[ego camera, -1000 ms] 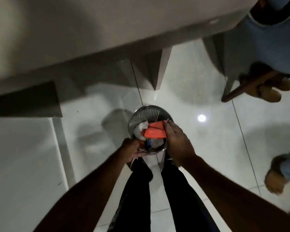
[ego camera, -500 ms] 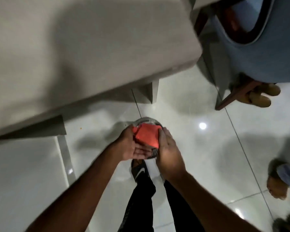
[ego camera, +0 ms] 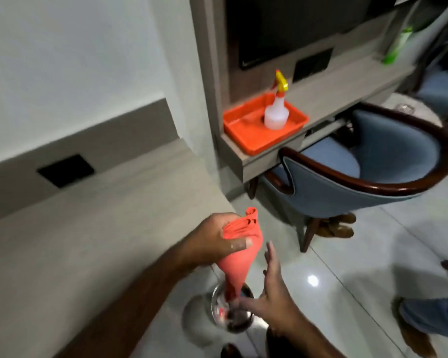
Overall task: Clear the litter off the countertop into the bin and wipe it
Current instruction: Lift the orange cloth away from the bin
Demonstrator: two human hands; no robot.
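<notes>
My left hand (ego camera: 215,241) grips a bunched orange-red cloth (ego camera: 239,257) beside the front edge of the grey countertop (ego camera: 88,241). The cloth hangs down in a cone, its tip over the round metal bin (ego camera: 230,313) on the floor. The bin holds dark and pale litter, too blurred to tell apart. My right hand (ego camera: 269,295) is held flat with its fingers spread, just right of the cloth and above the bin's rim, holding nothing.
An orange tray (ego camera: 246,130) with a white spray bottle (ego camera: 276,109) sits on a shelf to the right. A blue chair (ego camera: 360,177) with a dark wooden rim stands under it. Another person's feet (ego camera: 424,329) are at the lower right. A black socket plate (ego camera: 65,170) is set in the counter's backsplash.
My view lifted from the floor to the counter and shelf. Both hands held the cloth over the bin; now only the left grips it, raised higher, and the right has let go.
</notes>
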